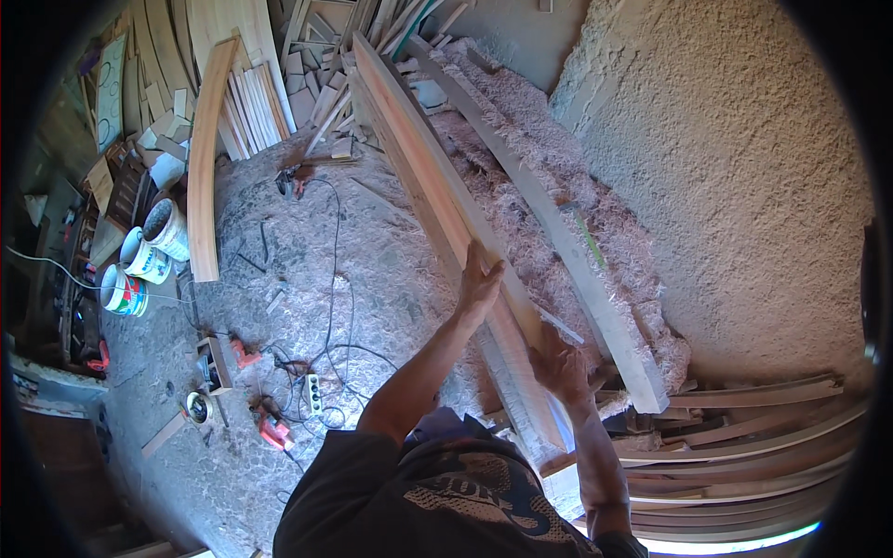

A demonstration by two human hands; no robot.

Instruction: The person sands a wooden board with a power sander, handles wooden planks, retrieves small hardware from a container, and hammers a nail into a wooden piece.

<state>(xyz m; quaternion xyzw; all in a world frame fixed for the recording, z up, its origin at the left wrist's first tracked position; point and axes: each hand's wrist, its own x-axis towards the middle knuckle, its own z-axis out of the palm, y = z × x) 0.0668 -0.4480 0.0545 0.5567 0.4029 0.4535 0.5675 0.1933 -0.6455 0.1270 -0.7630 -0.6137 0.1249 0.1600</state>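
A long, reddish wooden plank (437, 177) runs slantwise from the far middle down toward my body, lying along a broader timber beam (409, 179). My left hand (481, 282) is closed on the plank about halfway along, its fingers bent over the wood. Nearer to me, my right hand (561, 370) grips the plank's right side. Some of its fingers are hidden against the wood. To the right, a second long grey beam (567, 242) lies over a heap of wood shavings (633, 242).
Power tools (273, 430) and tangled cords lie on the dusty floor at left, around a white power strip (314, 395). Several buckets (125, 293) stand farther left beside a leaning board (210, 167). Stacked boards (744, 456) fill the lower right, below a rough wall (726, 186).
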